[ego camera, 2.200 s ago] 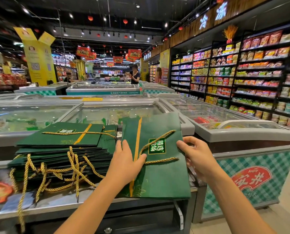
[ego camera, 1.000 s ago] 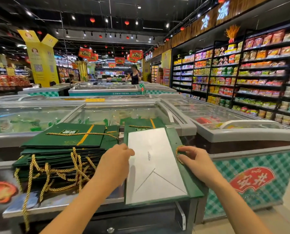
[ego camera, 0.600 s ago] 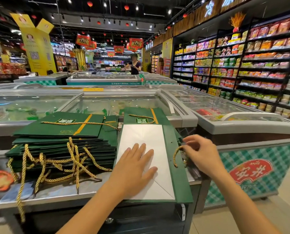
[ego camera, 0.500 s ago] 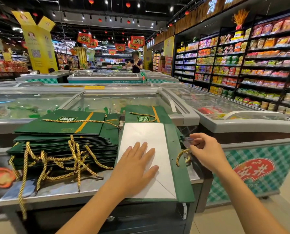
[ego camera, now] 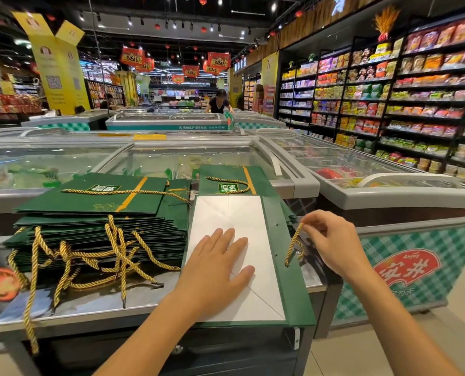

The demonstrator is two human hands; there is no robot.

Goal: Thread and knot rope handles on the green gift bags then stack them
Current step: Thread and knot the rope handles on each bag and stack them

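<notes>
the left hand (ego camera: 215, 264) is pressing flat on the light, stiff bag (ego camera: 291, 280) while the right hand (ego camera: 331, 240) is pinching the rope (ego camera: 292, 245), probably limp and best held near its tip.

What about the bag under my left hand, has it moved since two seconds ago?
Yes: the bag flipped over, white side now up, still just right of the finished stack.
</notes>
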